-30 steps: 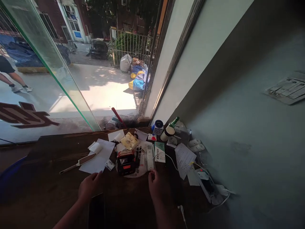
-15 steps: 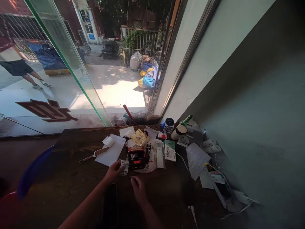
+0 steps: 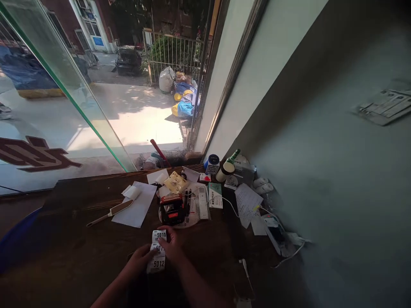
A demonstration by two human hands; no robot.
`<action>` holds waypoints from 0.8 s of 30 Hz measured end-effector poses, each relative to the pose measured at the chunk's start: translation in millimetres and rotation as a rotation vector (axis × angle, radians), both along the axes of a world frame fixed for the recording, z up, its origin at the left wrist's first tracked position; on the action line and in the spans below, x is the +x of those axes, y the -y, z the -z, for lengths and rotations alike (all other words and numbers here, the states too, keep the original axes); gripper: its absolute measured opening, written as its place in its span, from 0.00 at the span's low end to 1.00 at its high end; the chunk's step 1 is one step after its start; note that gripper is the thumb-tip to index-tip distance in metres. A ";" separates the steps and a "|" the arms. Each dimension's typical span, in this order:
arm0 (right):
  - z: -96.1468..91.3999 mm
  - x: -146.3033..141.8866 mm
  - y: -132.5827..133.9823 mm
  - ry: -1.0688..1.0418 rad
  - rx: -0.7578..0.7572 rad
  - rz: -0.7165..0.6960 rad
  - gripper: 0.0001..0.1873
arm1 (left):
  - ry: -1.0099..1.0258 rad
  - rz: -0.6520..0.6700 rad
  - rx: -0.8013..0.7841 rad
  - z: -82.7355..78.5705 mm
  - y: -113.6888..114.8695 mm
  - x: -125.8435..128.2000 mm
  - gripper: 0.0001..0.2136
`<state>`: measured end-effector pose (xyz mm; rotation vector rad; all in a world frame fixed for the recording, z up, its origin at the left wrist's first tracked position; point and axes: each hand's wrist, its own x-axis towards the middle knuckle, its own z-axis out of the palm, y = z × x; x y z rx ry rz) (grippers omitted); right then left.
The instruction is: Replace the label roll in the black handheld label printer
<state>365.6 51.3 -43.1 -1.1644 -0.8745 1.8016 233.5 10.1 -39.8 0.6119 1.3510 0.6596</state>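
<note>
strip text: white ticket strip (image 3: 158,251) reads "5010", partly covered "501_", then "5012" at the bottom tag.
strip place: lower centre of frame, held just above the dark wooden desk (image 3: 73,252).
left hand (image 3: 139,259): pinches the strip's lower end, near "5012".
right hand (image 3: 172,247): fingers closed on the strip's upper part, beside "5010".
other writing: blue-lidded jar (image 3: 211,164) has a QR code label; green-white box (image 3: 215,195) print too small to read; window lettering (image 3: 34,153), left edge, not legible.
vs 0.5 s ago: strip was in the left hand only, beside the red-black device (image 3: 172,209); right hand was empty. Now both grip it, nearer the body.
</note>
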 end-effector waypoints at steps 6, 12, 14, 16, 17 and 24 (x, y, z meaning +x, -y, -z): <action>-1.2 16.0 -1.4 0.058 -0.045 -0.201 0.21 | -0.486 0.177 0.127 -4.4 6.3 -9.1 0.26; -7.6 38.3 -8.6 0.066 -0.085 -0.455 0.19 | -0.601 0.427 0.227 -18.8 1.0 -12.1 0.19; -9.4 38.7 -9.3 0.082 -0.079 -0.405 0.21 | -0.509 0.377 0.176 -22.3 -3.4 -12.0 0.21; -9.9 38.5 -9.6 0.089 -0.080 -0.349 0.24 | -0.392 0.351 0.081 -24.1 -7.5 -14.2 0.25; -9.8 38.7 -9.6 0.084 -0.084 -0.341 0.26 | -0.348 0.354 0.034 -24.5 -9.1 -16.3 0.26; -6.3 42.7 -8.1 -0.013 -0.144 -0.345 0.32 | -0.495 0.161 0.045 -27.8 -9.8 -25.5 0.31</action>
